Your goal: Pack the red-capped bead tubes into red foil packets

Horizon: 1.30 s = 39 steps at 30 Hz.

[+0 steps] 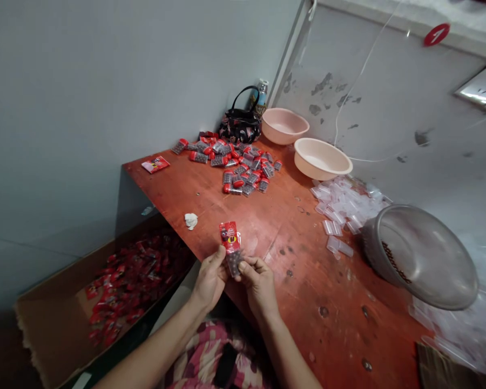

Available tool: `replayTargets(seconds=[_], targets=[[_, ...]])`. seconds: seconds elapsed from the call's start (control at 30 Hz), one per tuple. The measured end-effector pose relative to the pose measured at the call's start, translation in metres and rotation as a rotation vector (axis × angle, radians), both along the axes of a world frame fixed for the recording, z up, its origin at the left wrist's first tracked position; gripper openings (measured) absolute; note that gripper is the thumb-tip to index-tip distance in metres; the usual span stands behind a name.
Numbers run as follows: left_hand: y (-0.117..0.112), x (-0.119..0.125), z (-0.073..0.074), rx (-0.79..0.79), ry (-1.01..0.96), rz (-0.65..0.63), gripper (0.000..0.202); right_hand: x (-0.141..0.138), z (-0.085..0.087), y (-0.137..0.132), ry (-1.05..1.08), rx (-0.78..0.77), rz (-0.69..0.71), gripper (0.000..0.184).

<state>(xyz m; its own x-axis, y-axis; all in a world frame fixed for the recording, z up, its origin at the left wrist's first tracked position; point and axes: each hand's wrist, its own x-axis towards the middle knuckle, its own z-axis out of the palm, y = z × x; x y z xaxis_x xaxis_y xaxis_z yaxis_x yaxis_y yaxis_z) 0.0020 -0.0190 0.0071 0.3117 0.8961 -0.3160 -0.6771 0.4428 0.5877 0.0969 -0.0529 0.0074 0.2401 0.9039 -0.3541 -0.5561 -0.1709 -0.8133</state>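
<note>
Left hand (210, 278) and right hand (259, 286) close together — both pinching a red-labelled clear tube (232, 249) of dark pellets over the desk (332, 292). Similar filled tubes (230, 165) lie heaped farther along — well apart from the hands.

Wooden table (328, 302), worn reddish top with dark stains. Heap of red-capped tubes (230, 165) toward far end. Red packet (155, 164) apart by wall-side edge. Crumpled white tissue (190, 220) mid-table. Black handbag (241, 123) in far corner, bottle (259, 94) just behind. Two pale pink basins (285, 125) (319, 158) near each other. Loose clear plastic tubes (344, 202) scattered just beside grey bowl (419, 256), tilted on edge.
</note>
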Motion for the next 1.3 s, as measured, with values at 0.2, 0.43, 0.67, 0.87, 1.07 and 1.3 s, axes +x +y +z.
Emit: replayTargets(seconds=[0.2,0.43,0.67,0.87,1.07,1.3], targets=[[-0.007,0.008,-0.008,0.015,0.191,0.105,0.029,-0.003,0.003,-0.004,-0.231,0.027,-0.059,0.015],[-0.006,0.002,-0.003,0.032,0.109,0.040,0.027,0.004,0.001,-0.004,-0.116,0.021,-0.020,0.014],[0.000,0.001,-0.002,0.034,0.058,0.017,0.021,0.002,0.003,-0.007,-0.252,0.027,-0.043,0.015],[-0.010,0.009,-0.001,0.081,0.194,0.054,0.024,0.001,0.002,-0.003,-0.036,-0.008,-0.065,0.016],[-0.009,0.000,-0.002,0.097,0.151,0.055,0.020,0.003,0.001,-0.002,0.083,-0.028,-0.053,0.014],[-0.006,-0.011,-0.014,0.173,0.571,0.188,0.020,0.001,-0.002,-0.006,-0.044,0.023,-0.059,0.013]])
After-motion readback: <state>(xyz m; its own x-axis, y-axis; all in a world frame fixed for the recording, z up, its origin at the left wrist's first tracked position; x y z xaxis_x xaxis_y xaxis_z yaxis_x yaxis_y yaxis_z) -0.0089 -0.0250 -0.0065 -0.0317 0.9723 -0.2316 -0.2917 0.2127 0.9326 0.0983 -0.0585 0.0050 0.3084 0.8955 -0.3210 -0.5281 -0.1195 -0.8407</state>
